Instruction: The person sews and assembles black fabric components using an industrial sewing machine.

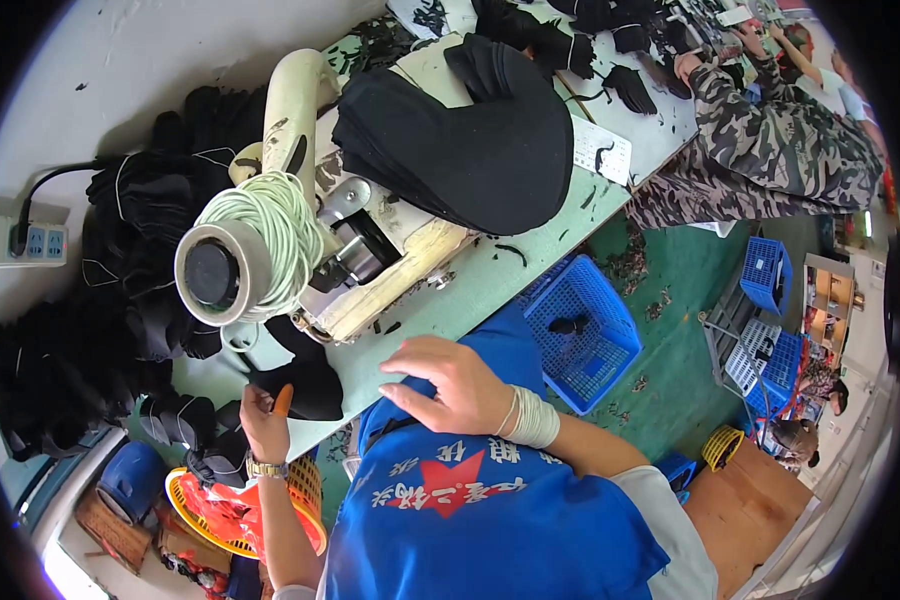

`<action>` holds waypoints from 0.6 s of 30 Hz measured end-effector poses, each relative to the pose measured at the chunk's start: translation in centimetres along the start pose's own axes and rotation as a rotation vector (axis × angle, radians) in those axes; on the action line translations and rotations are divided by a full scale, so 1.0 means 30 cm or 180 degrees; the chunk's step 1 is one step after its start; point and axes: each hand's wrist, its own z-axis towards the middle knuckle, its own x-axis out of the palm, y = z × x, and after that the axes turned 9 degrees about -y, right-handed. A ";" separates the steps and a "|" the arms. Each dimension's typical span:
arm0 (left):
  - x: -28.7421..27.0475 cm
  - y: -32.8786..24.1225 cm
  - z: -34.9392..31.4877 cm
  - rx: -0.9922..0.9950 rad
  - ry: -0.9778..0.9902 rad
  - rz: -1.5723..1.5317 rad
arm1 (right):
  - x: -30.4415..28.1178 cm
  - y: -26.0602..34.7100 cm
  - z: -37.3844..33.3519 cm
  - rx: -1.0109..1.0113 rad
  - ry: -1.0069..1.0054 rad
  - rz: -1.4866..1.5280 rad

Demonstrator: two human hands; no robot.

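While black cloth (318,388) lies on the counter (470,298) just beyond the left hand (267,430), perhaps for steadying, I cannot tell whether that hand pinches it; the right hand (458,385) looks empty, fingers apart; beyond both, the sewing machine (292,115) carries coiled cord (282,235), presumably for storage.

Whether the person's left hand (266,430) grips the black fabric piece (315,388) beside it cannot be told. A coil of pale green cord (278,240) hides part of the cream machine (292,110). The black stack (470,145) covers some of the tabletop (470,295). The lower edge cuts off the blue shirt (470,540). The dark scrap (568,324) in the blue crate (598,385) is too indistinct to identify. Distant people (798,438) at the right are small and blurred.
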 end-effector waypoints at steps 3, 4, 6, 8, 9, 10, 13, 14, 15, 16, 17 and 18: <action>-0.034 -0.063 -0.015 0.0472 -0.0165 0.0813 | 0.039 0.016 0.002 0.0461 0.0462 0.0528; -0.033 -0.086 -0.020 0.0567 -0.0067 0.0766 | 0.048 0.021 0.013 0.0467 0.0467 0.0537; -0.030 -0.098 -0.011 0.0765 0.0189 0.1424 | 0.069 0.025 0.036 0.0893 0.1350 0.0664; 0.012 -0.098 0.005 0.1270 -0.0212 0.1863 | 0.095 0.011 0.045 0.1025 0.1599 0.0782; 0.024 -0.112 0.012 0.1042 -0.0137 0.1840 | 0.105 0.007 0.043 0.1086 0.1615 0.0852; 0.026 -0.120 0.018 0.1064 -0.0179 0.1612 | 0.106 0.012 0.042 0.1050 0.1556 0.0834; -0.019 -0.199 0.013 -0.0094 0.0781 0.0525 | 0.079 0.012 0.043 0.1654 0.1512 0.1176; -0.040 -0.190 0.007 -0.0311 0.1263 -0.0171 | 0.071 0.015 0.046 0.1756 0.1515 0.1199; -0.059 -0.194 0.001 -0.0518 0.1721 -0.0884 | 0.062 0.029 0.053 0.1707 0.1557 0.0960; -0.060 -0.234 -0.014 -0.0228 0.2015 -0.1319 | 0.059 0.039 0.057 0.1655 0.1608 0.0703; -0.058 -0.297 -0.016 0.0080 0.2308 -0.1758 | 0.059 0.045 0.067 0.1652 0.1678 0.0724; -0.056 -0.343 0.003 0.0010 0.2768 -0.1688 | 0.062 0.040 0.067 0.1587 0.1485 0.1053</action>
